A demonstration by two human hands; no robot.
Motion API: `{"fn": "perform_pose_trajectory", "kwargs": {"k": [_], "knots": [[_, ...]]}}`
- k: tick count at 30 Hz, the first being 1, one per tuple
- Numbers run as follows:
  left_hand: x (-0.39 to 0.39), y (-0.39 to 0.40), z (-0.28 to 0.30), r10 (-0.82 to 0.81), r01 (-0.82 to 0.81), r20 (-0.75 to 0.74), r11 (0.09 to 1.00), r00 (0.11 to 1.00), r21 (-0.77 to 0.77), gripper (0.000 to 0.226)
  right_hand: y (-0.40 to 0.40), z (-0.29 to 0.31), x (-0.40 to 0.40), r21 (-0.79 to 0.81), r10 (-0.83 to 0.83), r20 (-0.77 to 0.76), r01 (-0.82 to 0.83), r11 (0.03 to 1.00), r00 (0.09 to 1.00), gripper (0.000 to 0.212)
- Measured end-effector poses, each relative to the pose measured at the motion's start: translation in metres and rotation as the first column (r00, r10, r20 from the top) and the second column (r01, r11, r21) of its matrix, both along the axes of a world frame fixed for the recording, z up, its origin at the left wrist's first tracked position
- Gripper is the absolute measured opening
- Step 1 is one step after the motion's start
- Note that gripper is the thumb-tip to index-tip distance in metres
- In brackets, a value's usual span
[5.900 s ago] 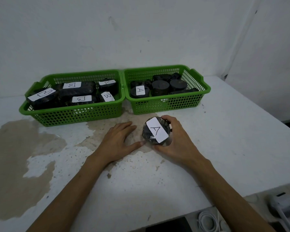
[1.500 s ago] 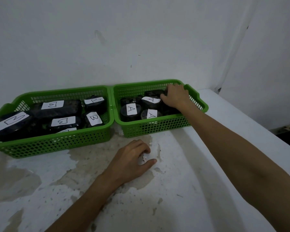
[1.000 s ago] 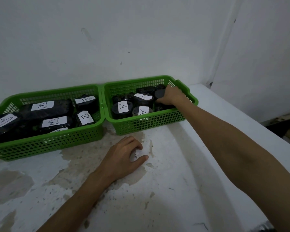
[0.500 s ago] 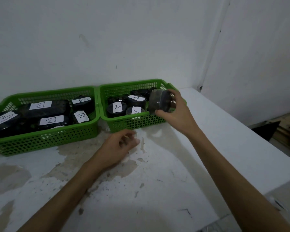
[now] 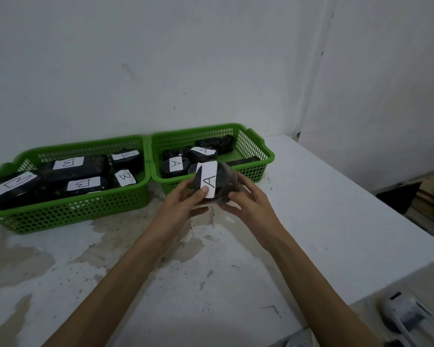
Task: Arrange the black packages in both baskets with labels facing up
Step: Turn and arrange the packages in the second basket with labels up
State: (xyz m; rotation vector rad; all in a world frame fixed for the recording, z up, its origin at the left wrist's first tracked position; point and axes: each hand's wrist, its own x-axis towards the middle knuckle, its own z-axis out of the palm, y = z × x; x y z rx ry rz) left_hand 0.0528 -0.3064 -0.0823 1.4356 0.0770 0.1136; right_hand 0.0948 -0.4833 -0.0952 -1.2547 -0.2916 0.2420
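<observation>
Both hands hold one round black plastic-wrapped package (image 5: 217, 182) just above the white, stained tabletop (image 5: 311, 221), directly in front of the near wall of the right green plastic mesh basket (image 5: 263, 156). Its white paper label marked "A" (image 5: 207, 179) faces up toward the camera. The left hand (image 5: 183, 204) cups the package's left side with fingers curled under it and the thumb pressed on the label's near end. The right hand (image 5: 248, 204) closes around the right side, fingers wrapped behind and the thumb against the near edge.

The package looks like a short, squat puck in glossy film. Judging by the relaxed, fingertip hold, it is probably light to moderate in weight and fairly stiff, though the wrap seems slick and may crinkle. The safest hold is likely around the curved rim, since the paper strip could lift or smear under a thumb.

The right basket already carries several round packages, two of which show "A" labels (image 5: 175, 164), with some dark pieces by its far wall showing no label. The left green plastic mesh basket (image 5: 68, 211), touching the right one, holds black block-shaped packages with "B" labels (image 5: 68, 162) showing. A bare patch near the right basket's right wall looks like the likely spot for this one.
</observation>
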Motion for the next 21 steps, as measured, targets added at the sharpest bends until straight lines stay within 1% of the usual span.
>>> {"fn": "perform_pose_trajectory", "kwargs": {"k": [2,3,5,8,11,14,17,19,21], "knots": [[0.0,0.003,-0.001,0.016,-0.016,0.001,1.0,1.0,-0.018,0.048,0.0,0.001,0.0,0.007,-0.026,-0.036,0.026,1.0,0.999,0.052],[0.0,0.003,-0.002,0.026,-0.026,0.007,1.0,1.0,-0.014,0.052,0.0,0.001,0.0,-0.003,-0.034,-0.034,0.034,0.999,0.999,0.05],[0.0,0.003,-0.002,0.045,-0.046,0.018,0.999,0.999,0.027,0.05,-0.001,0.002,0.0,-0.034,-0.057,-0.002,0.057,0.998,0.998,0.042],[0.001,0.0,-0.001,0.104,-0.108,0.04,0.988,0.994,0.111,0.04,-0.001,0.002,0.003,-0.065,-0.114,0.038,0.116,0.991,0.993,0.033],[0.008,-0.007,0.006,0.148,-0.157,0.064,0.972,0.987,0.174,0.034,-0.001,0.003,0.011,-0.076,-0.143,0.057,0.148,0.986,0.988,0.031],[0.026,-0.008,0.02,0.147,-0.166,0.091,0.952,0.985,0.256,0.035,-0.002,0.003,0.023,-0.095,-0.194,0.098,0.203,0.975,0.976,0.034],[0.057,-0.009,0.041,0.138,-0.17,0.124,0.939,0.983,0.3,0.038,-0.002,-0.006,0.038,-0.227,-0.287,0.228,0.338,0.914,0.93,0.033],[0.085,-0.01,0.053,0.142,-0.184,0.143,0.921,0.979,0.344,0.034,-0.001,-0.016,0.046,-0.288,-0.342,0.374,0.458,0.841,0.862,0.028],[0.12,-0.01,0.06,0.122,-0.159,0.121,0.912,0.985,0.378,0.036,0.0,-0.028,0.053,-0.321,-0.349,0.516,0.554,0.768,0.783,0.024]]}}
